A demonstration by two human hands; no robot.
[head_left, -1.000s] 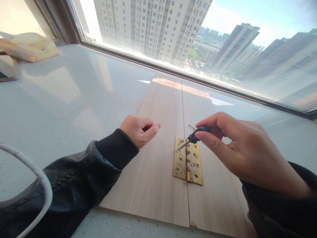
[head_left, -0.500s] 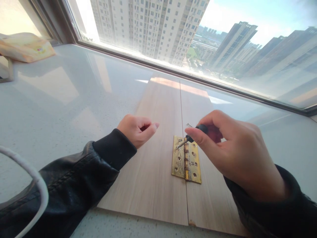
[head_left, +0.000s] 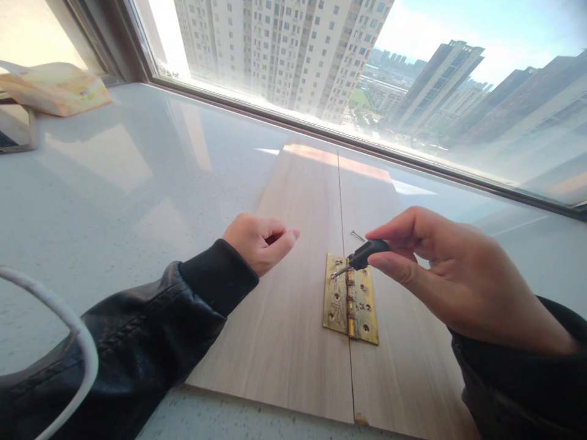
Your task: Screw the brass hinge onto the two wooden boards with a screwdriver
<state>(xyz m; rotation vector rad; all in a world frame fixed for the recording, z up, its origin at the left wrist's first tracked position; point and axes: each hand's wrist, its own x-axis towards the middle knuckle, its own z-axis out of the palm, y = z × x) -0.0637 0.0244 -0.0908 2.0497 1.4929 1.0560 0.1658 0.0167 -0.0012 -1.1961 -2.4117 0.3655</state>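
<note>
Far beyond both grips — the left grip (head_left: 250, 241) and the right grip (head_left: 452, 269) — tall buildings stand past a window with a dark frame (head_left: 117, 43). Below the grips spreads a pale speckled surface (head_left: 119, 250), catching patches of light to the left of the left grip. On it, beneath the grips, two light wooden boards lie edge to edge: the left board (head_left: 284, 342) runs under the left grip, the right board (head_left: 398, 379) under the right grip, and the seam passes between them. A black left sleeve (head_left: 137, 318) trails back from the left grip, with a white cable (head_left: 87, 342) curving across it, and a dark right sleeve (head_left: 518, 379) covers the right forearm. A yellowish packet (head_left: 64, 91) sits well beyond and left of the left grip. The left grip is folded, thumb laid against curled fingers; whether it touches the board I cannot tell. The right grip pinches a screwdriver by its black handle (head_left: 369, 248), between thumb and fingers. Between the grips, nearer the right, a brass-coloured hinge (head_left: 351, 299) lies over the seam, the screwdriver's shaft slanting down to its left leaf. Just beyond the right fingertips lies a thin metal fastener (head_left: 357, 235).
</note>
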